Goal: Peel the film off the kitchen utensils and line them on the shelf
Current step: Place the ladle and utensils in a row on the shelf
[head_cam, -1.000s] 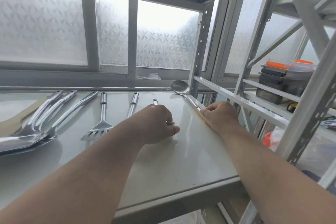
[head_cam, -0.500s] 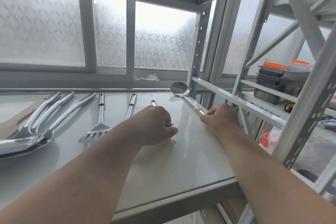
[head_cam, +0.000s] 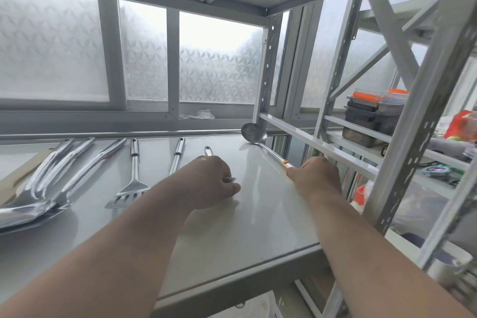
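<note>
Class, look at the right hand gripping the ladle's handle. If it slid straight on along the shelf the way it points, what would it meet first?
The right hand points up the handle toward the ladle bowl at the shelf's back edge. It would probably meet that bowl first; nothing else shows in that line, though depth is unclear.

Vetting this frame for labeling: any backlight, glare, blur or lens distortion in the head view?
Head view: strong backlight from the frosted window, upper panes blown out; soft sheen on the shelf between the left hand and right hand; right-side shelf posts smeared by motion blur; wide-angle bending of straight frame lines toward the edges.
</note>
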Motion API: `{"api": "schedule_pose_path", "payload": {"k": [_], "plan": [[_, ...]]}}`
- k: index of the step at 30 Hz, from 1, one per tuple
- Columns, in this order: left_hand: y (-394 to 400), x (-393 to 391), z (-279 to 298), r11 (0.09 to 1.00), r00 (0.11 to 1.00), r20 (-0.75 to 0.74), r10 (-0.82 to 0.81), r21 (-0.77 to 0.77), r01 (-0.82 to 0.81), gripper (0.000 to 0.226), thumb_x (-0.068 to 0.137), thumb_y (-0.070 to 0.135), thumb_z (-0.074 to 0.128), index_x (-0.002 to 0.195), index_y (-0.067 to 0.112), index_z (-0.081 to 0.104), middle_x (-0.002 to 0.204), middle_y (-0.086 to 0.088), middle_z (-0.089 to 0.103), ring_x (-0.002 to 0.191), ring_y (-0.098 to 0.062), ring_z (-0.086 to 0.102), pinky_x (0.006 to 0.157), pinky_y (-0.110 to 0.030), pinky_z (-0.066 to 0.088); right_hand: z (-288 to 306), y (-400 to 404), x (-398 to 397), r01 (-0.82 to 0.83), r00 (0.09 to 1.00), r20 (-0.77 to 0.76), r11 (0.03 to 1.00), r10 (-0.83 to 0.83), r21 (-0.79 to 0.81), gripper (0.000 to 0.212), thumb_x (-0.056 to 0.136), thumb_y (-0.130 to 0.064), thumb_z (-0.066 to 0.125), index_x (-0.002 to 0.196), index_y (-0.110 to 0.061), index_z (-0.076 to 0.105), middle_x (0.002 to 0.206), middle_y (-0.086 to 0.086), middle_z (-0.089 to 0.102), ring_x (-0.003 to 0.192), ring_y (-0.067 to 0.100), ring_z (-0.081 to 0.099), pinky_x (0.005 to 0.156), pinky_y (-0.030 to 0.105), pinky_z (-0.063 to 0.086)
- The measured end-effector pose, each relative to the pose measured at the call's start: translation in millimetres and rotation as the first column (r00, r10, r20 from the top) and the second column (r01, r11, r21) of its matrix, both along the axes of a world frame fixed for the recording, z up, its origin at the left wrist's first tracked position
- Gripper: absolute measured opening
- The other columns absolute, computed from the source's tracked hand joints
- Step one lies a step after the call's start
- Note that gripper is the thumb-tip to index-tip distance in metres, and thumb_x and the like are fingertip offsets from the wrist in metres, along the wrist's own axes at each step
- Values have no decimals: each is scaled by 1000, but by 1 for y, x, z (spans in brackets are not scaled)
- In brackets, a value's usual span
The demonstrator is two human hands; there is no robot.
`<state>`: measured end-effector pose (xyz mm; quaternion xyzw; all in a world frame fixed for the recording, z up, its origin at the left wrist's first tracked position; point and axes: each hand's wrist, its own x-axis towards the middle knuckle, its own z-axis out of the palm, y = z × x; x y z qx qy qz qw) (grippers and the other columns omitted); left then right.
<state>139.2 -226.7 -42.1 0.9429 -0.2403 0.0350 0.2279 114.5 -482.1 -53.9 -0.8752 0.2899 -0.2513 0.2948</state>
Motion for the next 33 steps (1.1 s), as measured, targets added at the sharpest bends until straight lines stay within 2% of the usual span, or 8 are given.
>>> {"api": "schedule_pose_path", "payload": {"k": [4,8,13,20,27,31,33], "plan": [[-1,-2,0,1000,1000,4,11,-5,-11,36,91,49,66,84,15,73,87,-6,72,86,-28,70,78,-38,60,-2,-1,3,1,1000,-10,1000,-1,2,31,75,-42,75,83,-12,74,77,5,71,76,28,68,69,31,55],[-2,-2,1,1000,1000,7,9,-4,-8,37,92,48,66,83,13,73,85,-8,71,87,-30,70,78,-40,60,-3,-3,6,2,1000,-9,1000,-2,-8,32,76,-42,76,85,-12,74,80,6,72,80,29,69,72,32,56],[-2,-4,3,1000,1000,13,15,9,-15,35,92,47,66,85,14,74,87,-7,72,87,-29,70,78,-39,60,-4,-4,7,-2,1000,-11,1000,2,-5,35,78,-46,73,87,-13,74,82,5,72,81,29,67,69,29,50],[-1,-4,3,1000,1000,12,17,13,-17,39,93,50,67,96,13,78,97,-7,76,93,-24,72,84,-40,62,-6,-7,7,-12,1000,6,1000,12,-26,41,80,-53,76,82,-12,73,81,6,73,81,30,68,72,32,55],[0,-4,4,1000,1000,16,6,13,-7,40,94,53,67,98,14,79,99,-7,77,98,-23,71,87,-41,61,-9,-9,9,-18,1000,19,999,19,-30,49,79,-60,77,80,-11,71,81,8,73,85,33,69,77,39,59],[0,-5,5,1000,1000,19,-4,7,3,34,95,52,69,101,20,80,102,-2,76,99,-19,69,89,-37,60,-9,-9,10,-18,1000,8,999,18,-37,50,79,-61,77,80,-11,71,81,8,73,84,33,70,77,38,59],[1,-5,6,1000,1000,18,-9,-16,9,28,93,50,73,101,24,80,103,0,74,95,-18,70,85,-33,60,-8,-8,9,-20,1000,6,999,20,-30,51,79,-61,77,82,-10,70,83,8,73,85,32,69,78,39,59]]}}
